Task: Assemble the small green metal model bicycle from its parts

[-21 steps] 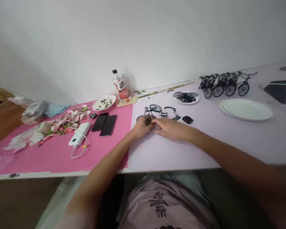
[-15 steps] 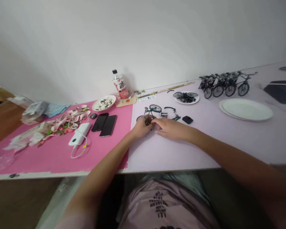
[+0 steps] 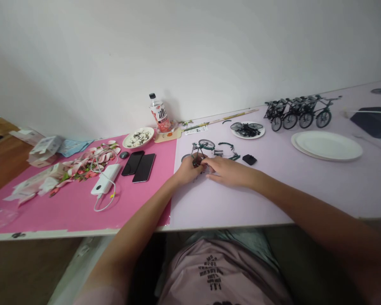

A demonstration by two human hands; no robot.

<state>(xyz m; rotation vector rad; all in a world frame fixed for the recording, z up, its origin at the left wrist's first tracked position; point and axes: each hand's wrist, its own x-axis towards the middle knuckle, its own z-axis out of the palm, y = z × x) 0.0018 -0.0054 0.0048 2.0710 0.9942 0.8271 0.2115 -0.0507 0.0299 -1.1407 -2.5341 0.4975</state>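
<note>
A small dark green model bicycle (image 3: 206,144) lies tipped on the pale tabletop, one spoked wheel pointing away from me. My left hand (image 3: 189,169) is closed around its near part. From the other side my right hand (image 3: 220,169) meets it, thumb and forefinger pinched at the frame; whether a small part sits between those fingertips is hidden. Just beyond the right hand lie a curved dark green piece (image 3: 226,145) and a little rack-like part (image 3: 218,153). Farther right is a small black block (image 3: 249,159).
A plate of black bicycle parts (image 3: 248,134) stands behind. Several finished model bicycles (image 3: 300,113) line up at the back right, near stacked white plates (image 3: 328,146). On the pink mat (image 3: 139,207) are two phones (image 3: 144,167), a power bank (image 3: 106,179) and petals (image 3: 82,163). A bottle (image 3: 160,113) stands behind.
The view has shifted very slightly. Both hands stay at the model bicycle in nearly the same position, and the loose parts have not moved.
</note>
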